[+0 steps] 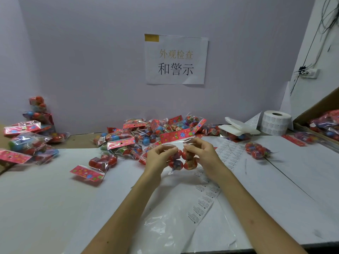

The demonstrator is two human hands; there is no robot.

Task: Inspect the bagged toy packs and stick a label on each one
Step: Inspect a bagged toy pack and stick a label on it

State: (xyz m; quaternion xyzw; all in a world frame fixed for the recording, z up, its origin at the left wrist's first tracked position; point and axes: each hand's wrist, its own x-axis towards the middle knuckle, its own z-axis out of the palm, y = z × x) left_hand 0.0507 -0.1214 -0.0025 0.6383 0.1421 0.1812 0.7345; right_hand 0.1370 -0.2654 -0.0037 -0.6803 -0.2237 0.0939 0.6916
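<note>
Between your two hands, lifted off the desk (55,198): one toy pack (180,161), red eggs in clear film, header card upward. Your left hand (157,154) pinches the bag's left side and your right hand (200,153) pinches its right, fingers curled on the film. Likely held up and taut so you can check the contents. Just under the right wrist, the label strip (205,204) lies flat, handy for the sticker. Beyond your fingertips, a heap of packs (146,132). Far right, the label roll (275,123). Well left, a separate stack (27,140), possibly finished; cannot confirm.
</note>
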